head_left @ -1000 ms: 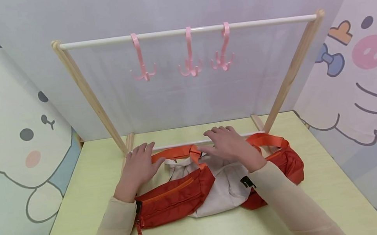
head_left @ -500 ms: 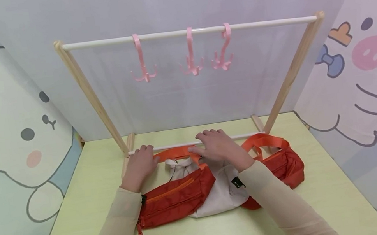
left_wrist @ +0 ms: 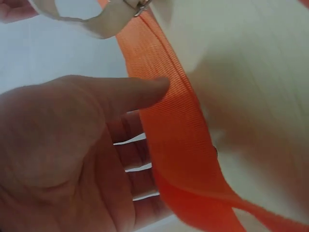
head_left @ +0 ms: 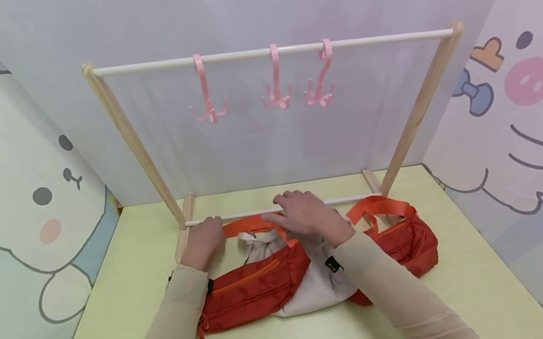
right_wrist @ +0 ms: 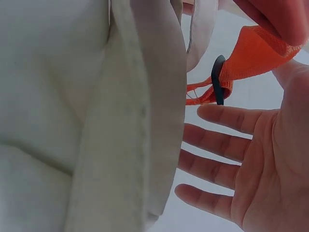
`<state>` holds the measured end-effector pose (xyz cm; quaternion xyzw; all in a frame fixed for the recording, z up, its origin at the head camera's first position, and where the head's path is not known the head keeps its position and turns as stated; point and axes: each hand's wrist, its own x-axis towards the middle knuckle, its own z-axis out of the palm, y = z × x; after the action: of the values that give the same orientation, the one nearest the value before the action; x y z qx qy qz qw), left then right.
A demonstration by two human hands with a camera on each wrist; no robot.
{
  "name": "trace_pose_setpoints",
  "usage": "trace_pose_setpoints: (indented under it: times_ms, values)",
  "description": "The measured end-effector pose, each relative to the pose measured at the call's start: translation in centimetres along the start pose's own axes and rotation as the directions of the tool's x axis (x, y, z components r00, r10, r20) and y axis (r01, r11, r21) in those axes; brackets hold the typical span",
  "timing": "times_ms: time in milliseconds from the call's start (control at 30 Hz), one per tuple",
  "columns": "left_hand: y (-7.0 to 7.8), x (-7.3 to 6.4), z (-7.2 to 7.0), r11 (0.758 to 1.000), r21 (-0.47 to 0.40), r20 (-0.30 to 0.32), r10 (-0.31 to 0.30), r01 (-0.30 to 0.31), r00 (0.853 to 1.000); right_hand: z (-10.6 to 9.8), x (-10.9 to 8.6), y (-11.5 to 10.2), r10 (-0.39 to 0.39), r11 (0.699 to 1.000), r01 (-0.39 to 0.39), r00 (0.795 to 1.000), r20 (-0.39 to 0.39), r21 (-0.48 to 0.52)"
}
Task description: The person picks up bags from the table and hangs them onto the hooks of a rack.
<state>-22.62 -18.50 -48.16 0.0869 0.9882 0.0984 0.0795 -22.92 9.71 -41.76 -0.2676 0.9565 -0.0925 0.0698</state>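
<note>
In the head view, my left hand [head_left: 204, 239] is at the left end of an orange strap [head_left: 250, 224] belonging to a red waist pack [head_left: 251, 291]. The left wrist view shows its thumb laid across the orange webbing [left_wrist: 176, 121] with the fingers behind, pinching it. My right hand [head_left: 305, 216] hovers over a pale cloth bag [head_left: 312, 297], thumb toward the strap. Seen from the right wrist, its fingers [right_wrist: 215, 145] are straight and spread beside the bag's pale edge, below a black buckle [right_wrist: 218, 79]. A second red bag [head_left: 408, 243] lies at right, partly behind my forearm.
Behind the bags stands a wooden-legged rack with a white top rail [head_left: 147, 66] and a lower white rail [head_left: 351, 199]. Three pink hooks, among them the middle hook [head_left: 276, 75], hang from the top rail. The pale tabletop [head_left: 104, 337] extends around the bags.
My left hand has moved from open beside the strap to pinching its left end. The right hand has shifted left over the pale bag. The bags stay nearly in place.
</note>
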Motion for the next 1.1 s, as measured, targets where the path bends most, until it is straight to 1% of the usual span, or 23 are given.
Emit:
trace_pose_setpoints:
  times_ms: [200,367,467,600,700,800,933,1100]
  values:
    - [-0.1,-0.1,0.0,1.0,0.016,0.035,0.02,-0.021,0.999,0.0,0.1,-0.3,-0.002,1.0,0.002,1.0,0.003,-0.014]
    - [-0.1,-0.2,-0.1,1.0,0.011,0.042,0.018,-0.019,0.999,-0.1,-0.1,-0.5,0.008,1.0,-0.008,1.0,0.002,-0.004]
    - [-0.1,-0.3,-0.1,1.0,-0.006,0.024,0.008,-0.008,1.0,-0.2,-0.1,-0.5,0.011,1.0,-0.011,1.0,0.003,-0.006]
    - [0.0,-0.5,-0.4,0.998,-0.066,-0.008,-0.021,0.02,1.0,-0.3,-0.1,-0.3,0.02,1.0,-0.02,1.0,0.0,0.0]
    - [0.0,-0.5,-0.6,0.991,-0.126,-0.012,-0.048,0.046,0.999,-0.3,-0.2,-0.3,0.028,1.0,-0.028,1.0,0.001,0.009]
    - [-0.1,-0.3,-0.8,0.985,-0.162,-0.018,-0.066,0.062,0.998,-0.3,-0.2,-0.2,0.032,0.999,-0.032,0.999,0.002,0.008]
    - [-0.1,-0.2,-1.4,0.981,-0.185,-0.052,-0.07,0.059,0.996,-0.1,-0.1,-0.2,0.034,0.999,-0.034,0.999,-0.007,0.008]
    - [0.1,-0.5,-2.4,0.984,-0.178,-0.12,-0.044,0.023,0.992,0.0,0.1,-0.1,0.039,0.999,-0.038,0.999,-0.035,0.02]
